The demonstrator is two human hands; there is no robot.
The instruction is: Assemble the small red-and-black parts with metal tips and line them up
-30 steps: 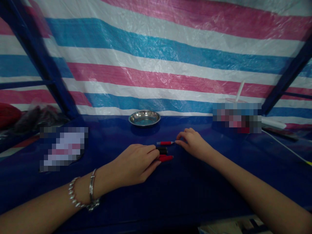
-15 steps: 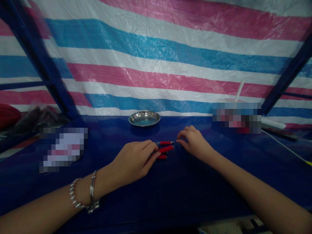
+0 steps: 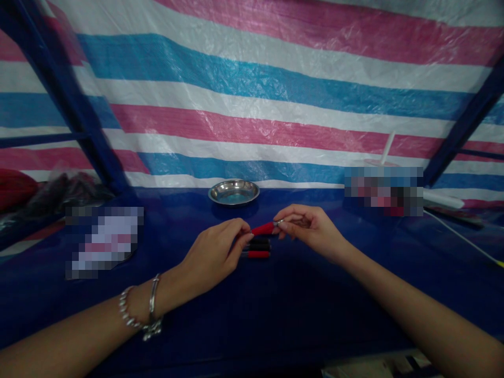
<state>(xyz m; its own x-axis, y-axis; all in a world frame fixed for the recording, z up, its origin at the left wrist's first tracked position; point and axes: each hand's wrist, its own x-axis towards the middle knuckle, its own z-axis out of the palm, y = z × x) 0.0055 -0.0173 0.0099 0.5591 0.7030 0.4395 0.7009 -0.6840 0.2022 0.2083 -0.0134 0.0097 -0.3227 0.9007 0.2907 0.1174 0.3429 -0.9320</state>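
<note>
Left hand [image 3: 217, 245]: centre of the frame, thumb and fingertips pinching the left end of the pen [image 3: 263, 229].
Right hand [image 3: 309, 226]: right of centre, thumb and fingers pinched on the silver right end.
Pen: mid-frame, red, between both hands, slightly tilted.
Below it: a black piece [image 3: 263, 245] and a red piece [image 3: 259, 254], side by side.
Dish [image 3: 233, 200]: above centre, on the blue table [image 3: 315, 315].

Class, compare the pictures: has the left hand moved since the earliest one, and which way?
Yes: judged against the metal dish, the left hand has shifted farther from the person, its fingers now closer to the dish.
</note>
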